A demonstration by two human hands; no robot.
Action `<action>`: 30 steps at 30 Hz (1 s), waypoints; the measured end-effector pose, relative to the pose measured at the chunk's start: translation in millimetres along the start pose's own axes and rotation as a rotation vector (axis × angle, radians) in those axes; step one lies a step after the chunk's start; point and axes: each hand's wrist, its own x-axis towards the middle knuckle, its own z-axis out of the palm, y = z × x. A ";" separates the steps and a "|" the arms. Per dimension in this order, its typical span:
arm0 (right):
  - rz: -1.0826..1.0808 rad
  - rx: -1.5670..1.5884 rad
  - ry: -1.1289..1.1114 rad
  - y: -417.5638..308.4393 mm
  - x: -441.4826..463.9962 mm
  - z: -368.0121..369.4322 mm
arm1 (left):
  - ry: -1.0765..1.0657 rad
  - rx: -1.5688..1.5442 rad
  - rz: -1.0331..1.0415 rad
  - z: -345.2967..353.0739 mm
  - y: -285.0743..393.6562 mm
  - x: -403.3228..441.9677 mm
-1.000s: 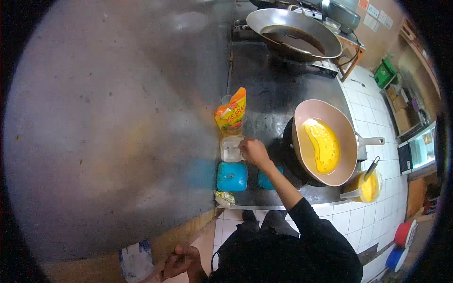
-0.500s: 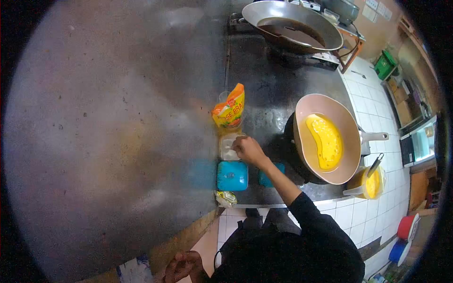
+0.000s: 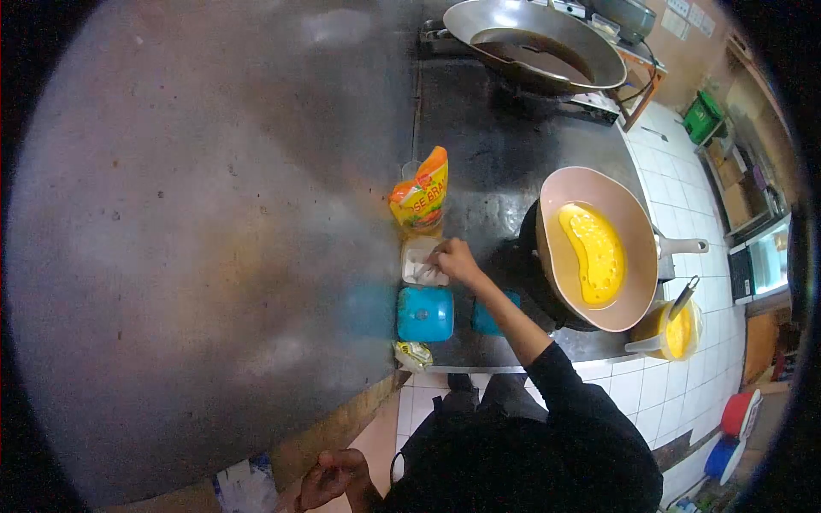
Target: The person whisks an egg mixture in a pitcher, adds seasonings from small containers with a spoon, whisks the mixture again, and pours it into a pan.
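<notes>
My right hand [image 3: 455, 259] reaches over a small square white tub [image 3: 413, 250] with whitish contents. Its fingers are pinched together at the tub's inside, and what they hold is too small to make out. Just below that tub sits a blue lidded box [image 3: 425, 315]; a second blue box [image 3: 485, 315] lies partly under my forearm. An orange and yellow pouch [image 3: 421, 195] stands behind the white tub. My left hand [image 3: 333, 477] hangs low at the left of my body, fingers curled, nothing visible in it.
Right of my arm, a pink-lined frying pan [image 3: 556, 256] holds yellow liquid egg. Beside it stands a jug [image 3: 652, 335] of yellow liquid with a utensil in it. A large wok [image 3: 466, 26] with dark liquid is at the back. A crumpled packet [image 3: 414, 355] lies near the counter edge.
The view has shifted slightly. My right hand has moved a little within the white tub, still pinched. The left hand stays low, with its fingers still curled.
</notes>
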 end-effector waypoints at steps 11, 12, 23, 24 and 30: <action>0.273 0.630 0.156 5.8 -27.8 -21.8 | 0.011 0.039 0.032 -5.7 2.7 2.6; 0.297 0.666 0.161 6.7 -30.5 -23.4 | 0.007 0.061 0.050 -6.6 3.6 4.1; 0.443 1.127 0.253 14.6 -90.3 -28.1 | 0.072 -0.206 -0.108 4.8 -16.7 -36.8; 0.443 1.126 0.270 15.9 -100.2 -30.0 | 0.076 -0.194 -0.096 5.5 -17.1 -34.3; 0.486 1.255 0.202 -13.5 -196.7 -67.3 | 0.095 -0.113 -0.048 8.1 -6.4 -7.9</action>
